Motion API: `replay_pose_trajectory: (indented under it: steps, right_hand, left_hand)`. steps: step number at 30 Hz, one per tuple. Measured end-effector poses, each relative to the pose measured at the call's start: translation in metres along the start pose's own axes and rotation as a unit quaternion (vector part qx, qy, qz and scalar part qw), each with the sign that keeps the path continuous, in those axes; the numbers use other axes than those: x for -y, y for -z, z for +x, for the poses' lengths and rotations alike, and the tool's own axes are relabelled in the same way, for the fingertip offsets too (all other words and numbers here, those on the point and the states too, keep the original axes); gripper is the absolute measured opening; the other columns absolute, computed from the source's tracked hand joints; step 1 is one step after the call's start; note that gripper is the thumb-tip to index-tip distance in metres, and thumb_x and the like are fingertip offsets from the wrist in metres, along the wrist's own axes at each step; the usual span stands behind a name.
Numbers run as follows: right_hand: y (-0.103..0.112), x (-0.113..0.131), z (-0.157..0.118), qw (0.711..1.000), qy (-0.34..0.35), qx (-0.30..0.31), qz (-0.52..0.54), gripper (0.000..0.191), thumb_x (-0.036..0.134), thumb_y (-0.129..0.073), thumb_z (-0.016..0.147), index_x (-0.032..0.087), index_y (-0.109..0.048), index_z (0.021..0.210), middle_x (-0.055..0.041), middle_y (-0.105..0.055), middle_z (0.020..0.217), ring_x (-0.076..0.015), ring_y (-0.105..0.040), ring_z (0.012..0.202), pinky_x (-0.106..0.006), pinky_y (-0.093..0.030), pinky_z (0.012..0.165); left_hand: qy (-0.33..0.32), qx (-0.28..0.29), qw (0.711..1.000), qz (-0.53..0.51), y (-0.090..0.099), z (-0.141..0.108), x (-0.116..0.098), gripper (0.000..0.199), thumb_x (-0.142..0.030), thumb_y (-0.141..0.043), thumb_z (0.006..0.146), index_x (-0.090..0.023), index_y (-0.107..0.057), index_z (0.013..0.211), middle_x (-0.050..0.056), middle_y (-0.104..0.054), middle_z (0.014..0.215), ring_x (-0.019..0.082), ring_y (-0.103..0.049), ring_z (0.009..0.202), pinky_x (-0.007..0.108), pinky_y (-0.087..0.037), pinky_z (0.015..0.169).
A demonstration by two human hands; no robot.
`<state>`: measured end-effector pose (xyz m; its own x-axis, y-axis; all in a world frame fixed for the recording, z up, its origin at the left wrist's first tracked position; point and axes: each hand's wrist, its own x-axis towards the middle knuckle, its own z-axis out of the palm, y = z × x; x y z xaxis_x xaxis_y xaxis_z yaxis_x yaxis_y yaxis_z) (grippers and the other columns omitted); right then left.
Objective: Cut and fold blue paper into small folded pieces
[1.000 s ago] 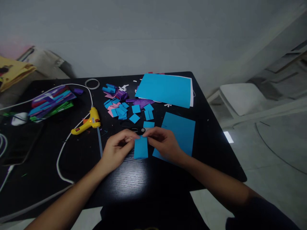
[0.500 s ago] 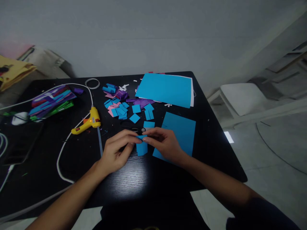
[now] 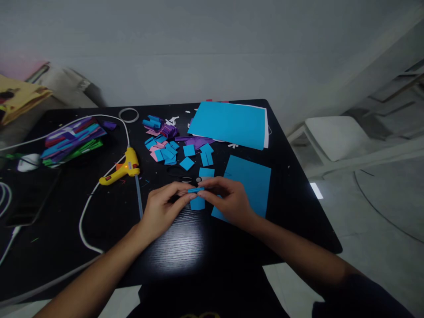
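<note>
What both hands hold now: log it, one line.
left hand: pinching folded blue paper | right hand: pinching same paper | partly hidden by right hand: blue paper sheet | left of hands: yellow glue gun

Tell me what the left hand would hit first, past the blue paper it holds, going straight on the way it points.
Probably the right hand, which pinches the opposite end of the same folded blue paper, facing the left hand; exact depth is unclear from this one view.
</note>
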<state>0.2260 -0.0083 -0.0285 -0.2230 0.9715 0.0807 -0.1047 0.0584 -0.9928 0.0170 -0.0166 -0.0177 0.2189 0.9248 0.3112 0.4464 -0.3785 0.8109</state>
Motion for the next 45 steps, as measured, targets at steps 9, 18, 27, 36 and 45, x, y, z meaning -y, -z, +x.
replay_pose_trajectory:
  steps: [9,18,27,36,45]
  right_hand:
    - [0.0033,-0.0001,0.0029,0.998,0.005,0.027,-0.054,0.008,0.032,-0.080,0.091,0.025,-0.082,0.095,-0.0015,-0.081,0.093,-0.0185,-0.075,0.084,-0.033,-0.060,0.077]
    - [0.0028,-0.0006,0.0033,0.997,-0.050,0.059,-0.015,0.015,0.034,-0.083,0.085,0.022,-0.077,0.093,-0.0006,-0.078,0.086,-0.0163,-0.073,0.076,-0.029,-0.059,0.070]
    - [0.0033,-0.0022,0.0040,0.999,-0.007,0.018,-0.031,0.010,0.035,-0.080,0.090,0.025,-0.080,0.093,-0.0019,-0.079,0.092,-0.0180,-0.073,0.083,-0.032,-0.059,0.077]
    - [0.0073,-0.0013,0.0089,0.998,-0.062,0.013,0.019,0.023,0.045,-0.082,0.088,0.024,-0.076,0.095,-0.0008,-0.076,0.089,-0.0161,-0.071,0.078,-0.032,-0.060,0.075]
    - [0.0075,-0.0074,0.0093,0.995,-0.089,0.027,0.040,0.029,0.047,-0.087,0.082,0.025,-0.079,0.098,-0.0015,-0.079,0.092,-0.0175,-0.074,0.082,-0.034,-0.062,0.078]
  left_hand:
    - [0.030,-0.006,0.999,-0.040,-0.0022,-0.0011,-0.0029,0.018,-0.031,-0.080,0.091,-0.021,-0.077,0.106,0.001,-0.079,0.084,0.015,-0.076,0.073,0.024,-0.062,0.070]
    - [0.044,-0.034,0.995,-0.086,-0.0057,-0.0032,-0.0008,0.024,-0.025,-0.080,0.090,-0.020,-0.069,0.111,0.001,-0.079,0.091,0.016,-0.078,0.081,0.026,-0.066,0.077]
    - [-0.004,-0.004,1.000,-0.019,-0.0037,-0.0039,-0.0003,0.021,-0.023,-0.078,0.093,-0.021,-0.072,0.113,0.000,-0.079,0.093,0.013,-0.076,0.080,0.021,-0.061,0.076]
    - [-0.016,0.034,0.999,0.016,-0.0006,-0.0025,0.0020,0.008,-0.023,-0.071,0.099,-0.021,-0.079,0.101,-0.003,-0.078,0.079,0.010,-0.070,0.065,0.017,-0.052,0.063]
    - [0.054,0.028,0.998,-0.030,-0.0015,-0.0029,0.0035,0.011,-0.031,-0.074,0.096,-0.022,-0.081,0.098,-0.001,-0.080,0.079,0.013,-0.071,0.064,0.020,-0.054,0.062]
